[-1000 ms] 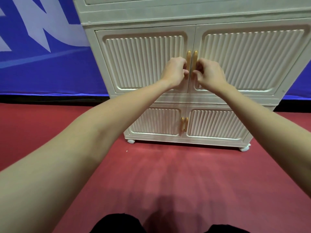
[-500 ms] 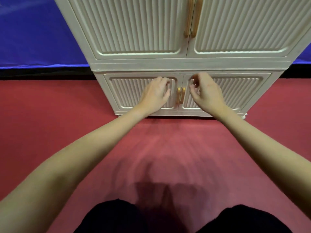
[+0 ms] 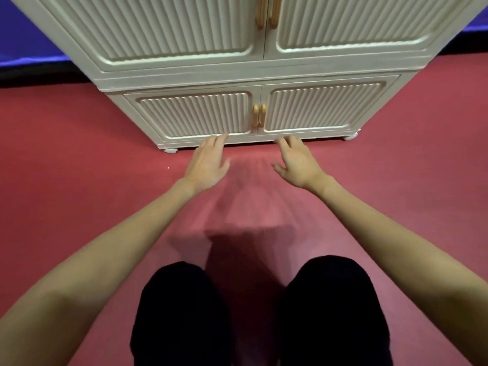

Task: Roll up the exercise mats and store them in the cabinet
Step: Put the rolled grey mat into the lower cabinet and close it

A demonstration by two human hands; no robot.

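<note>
A cream cabinet (image 3: 237,77) with ribbed doors stands on small wheels on the red floor. All its doors are closed. The lower pair of doors (image 3: 195,114) has two tan handles (image 3: 258,116) at the middle seam; the upper pair's handles (image 3: 267,11) show at the top edge. My left hand (image 3: 207,162) and my right hand (image 3: 297,161) hover low in front of the cabinet's base, fingers spread and relaxed, holding nothing. No exercise mat is in view.
The red floor (image 3: 79,180) stretches around the cabinet. A blue wall banner (image 3: 23,35) runs behind it on the left. My knees in black trousers (image 3: 182,313) are at the bottom of the view. A white caster (image 3: 170,150) sits under the cabinet's left corner.
My hands let go of the upper door handles and dropped past the lower handles to floor level near the cabinet base. The camera tilted down and my knees came into view.
</note>
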